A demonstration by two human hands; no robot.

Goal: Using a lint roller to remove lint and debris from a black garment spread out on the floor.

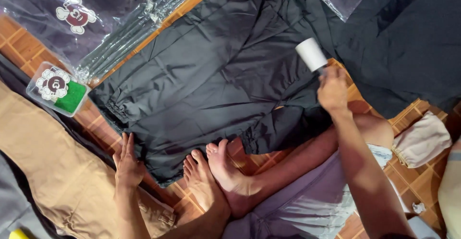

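While our left hand lies flat, fingers spread, on one black garment spread over the wooden floor, our right hand has its fingers closed around one white lint roller above it, beside our two bare feet.

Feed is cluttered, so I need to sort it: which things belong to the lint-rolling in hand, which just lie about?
In hand: lint roller, right hand, black jacket, left hand flat on its edge.
Lying about: bagged garments, small clear box, tan trousers, beige pouch.
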